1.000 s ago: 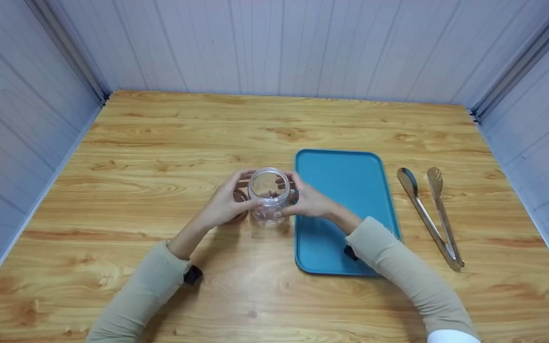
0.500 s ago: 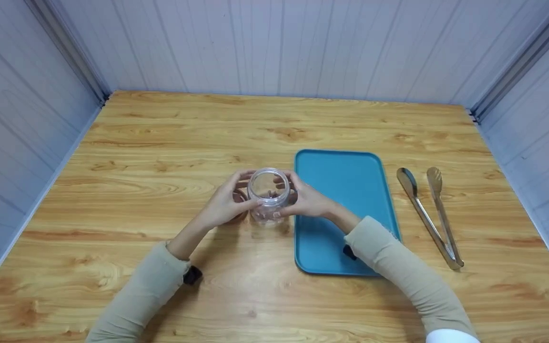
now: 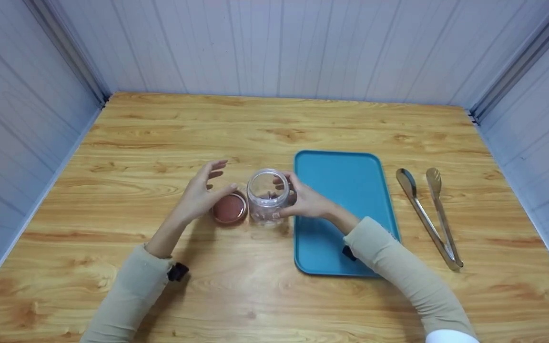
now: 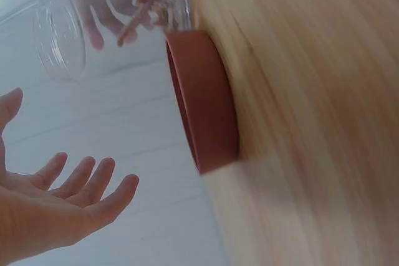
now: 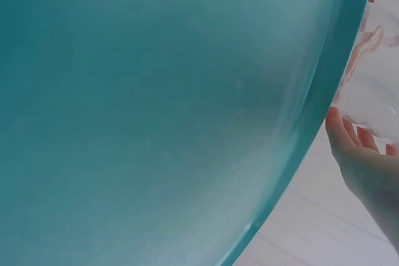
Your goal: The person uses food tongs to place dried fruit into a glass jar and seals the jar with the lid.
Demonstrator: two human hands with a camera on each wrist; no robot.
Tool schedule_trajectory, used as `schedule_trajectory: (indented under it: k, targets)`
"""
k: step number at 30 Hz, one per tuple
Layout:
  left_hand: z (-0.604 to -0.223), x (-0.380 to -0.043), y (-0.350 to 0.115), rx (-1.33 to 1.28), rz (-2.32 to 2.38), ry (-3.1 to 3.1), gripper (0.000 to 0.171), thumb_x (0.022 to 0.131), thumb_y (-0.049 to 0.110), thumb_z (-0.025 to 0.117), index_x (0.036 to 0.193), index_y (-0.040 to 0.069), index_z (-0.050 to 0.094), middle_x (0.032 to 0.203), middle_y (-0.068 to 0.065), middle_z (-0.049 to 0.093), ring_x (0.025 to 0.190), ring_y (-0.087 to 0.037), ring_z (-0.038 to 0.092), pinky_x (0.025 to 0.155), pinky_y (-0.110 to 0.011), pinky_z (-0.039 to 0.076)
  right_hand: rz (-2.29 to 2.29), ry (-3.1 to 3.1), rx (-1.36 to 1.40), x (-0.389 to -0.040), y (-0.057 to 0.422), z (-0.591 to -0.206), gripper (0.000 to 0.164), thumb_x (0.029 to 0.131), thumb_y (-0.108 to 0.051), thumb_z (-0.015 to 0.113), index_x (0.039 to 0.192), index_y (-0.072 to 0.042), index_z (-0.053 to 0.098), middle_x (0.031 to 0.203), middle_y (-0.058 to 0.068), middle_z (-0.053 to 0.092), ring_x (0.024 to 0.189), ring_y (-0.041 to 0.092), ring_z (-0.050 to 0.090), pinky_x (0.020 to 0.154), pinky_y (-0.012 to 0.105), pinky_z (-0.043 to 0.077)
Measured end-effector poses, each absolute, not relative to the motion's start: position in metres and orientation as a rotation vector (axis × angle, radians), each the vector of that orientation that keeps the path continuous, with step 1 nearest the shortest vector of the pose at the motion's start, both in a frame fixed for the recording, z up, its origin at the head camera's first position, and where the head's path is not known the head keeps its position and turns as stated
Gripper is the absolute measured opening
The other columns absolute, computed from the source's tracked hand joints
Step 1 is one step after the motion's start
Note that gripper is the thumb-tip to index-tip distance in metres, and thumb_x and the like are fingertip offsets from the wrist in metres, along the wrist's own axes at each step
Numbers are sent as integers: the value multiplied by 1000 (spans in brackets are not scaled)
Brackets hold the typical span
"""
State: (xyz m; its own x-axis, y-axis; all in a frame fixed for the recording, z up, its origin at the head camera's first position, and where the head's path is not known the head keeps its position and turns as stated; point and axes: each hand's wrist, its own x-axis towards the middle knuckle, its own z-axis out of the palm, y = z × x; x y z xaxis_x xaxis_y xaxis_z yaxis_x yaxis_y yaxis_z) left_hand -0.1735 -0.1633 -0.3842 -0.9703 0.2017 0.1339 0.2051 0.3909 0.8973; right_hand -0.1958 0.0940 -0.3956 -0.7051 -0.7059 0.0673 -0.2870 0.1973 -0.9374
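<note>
A clear, open-topped jar point(image 3: 261, 202) stands upright on the wooden table. My right hand point(image 3: 307, 199) holds it from the right, thumb at the near side and fingers around the far side. Some pinkish-brown pieces point(image 4: 142, 17) of unclear kind lie in the bottom of the jar in the left wrist view. Just left of the jar rests a reddish-brown round lid point(image 3: 229, 208), its hollow side up. My left hand point(image 3: 197, 194) hovers with spread fingers above and left of the lid, holding nothing; its thumb overlaps the lid's far rim in the head view.
A blue rectangular tray point(image 3: 336, 171) lies right of the jar, beneath my right forearm. Farther right, metal tongs point(image 3: 427, 221) lie spread on the table point(image 3: 160, 143). Pale panelled walls point(image 3: 274, 47) rise at the back and both sides.
My left hand has let go of the jar and moved left, which uncovers the lid. The right hand and the jar have stayed in place.
</note>
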Motion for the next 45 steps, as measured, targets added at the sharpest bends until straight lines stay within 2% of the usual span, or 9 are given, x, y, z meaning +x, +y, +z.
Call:
schedule_trajectory:
  k: [6, 12, 21, 28, 34, 45]
  targets:
    - [-391, -173, -182, -398, -1412, -2839, 74, 77, 38, 67, 132, 1, 34, 128, -20, 36, 114, -35, 37, 91, -48, 31, -1524, 2079, -922, -196, 93, -397, 77, 70, 2, 70, 129, 5, 20, 127, 30, 32, 117, 40, 32, 94, 40, 32]
    - [-395, -170, -190, -397, -1056, -3085, 86, 72, 52, 64, 135, 4, 30, 129, -21, 34, 113, -37, 36, 89, -51, 31, -1530, 2063, -935, -197, 94, -397, 75, 71, 4, 68, 129, 6, 20, 127, 30, 30, 117, 40, 31, 93, 42, 33]
    - [-405, -171, -188, -391, -915, -3214, 95, 67, 52, 69, 134, -1, 28, 130, -27, 30, 116, -43, 31, 93, -53, 26, -1539, 2059, -933, -197, 95, -398, 76, 71, 3, 69, 129, 7, 19, 127, 31, 30, 117, 40, 31, 93, 41, 32]
    - [-408, -173, -184, -450, -747, -3280, 97, 65, 54, 69, 131, -5, 31, 125, -29, 36, 112, -42, 36, 91, -51, 30, -1540, 2048, -913, -197, 94, -398, 77, 71, 2, 69, 129, 7, 18, 128, 30, 29, 118, 40, 30, 93, 41, 32]
    - [-409, -172, -180, -465, -650, -3312, 102, 60, 54, 72, 129, -9, 31, 123, -28, 37, 111, -44, 34, 91, -51, 30, -1515, 2067, -923, -197, 94, -396, 77, 71, 1, 70, 130, 4, 20, 128, 29, 30, 117, 39, 32, 93, 41, 32]
    - [-411, -170, -173, -532, -422, -3291, 104, 57, 56, 73, 127, -9, 33, 117, -25, 39, 105, -45, 38, 83, -51, 37, -1485, 2077, -931, -196, 92, -395, 80, 72, 0, 70, 133, 2, 19, 132, 24, 28, 119, 39, 29, 93, 42, 32]
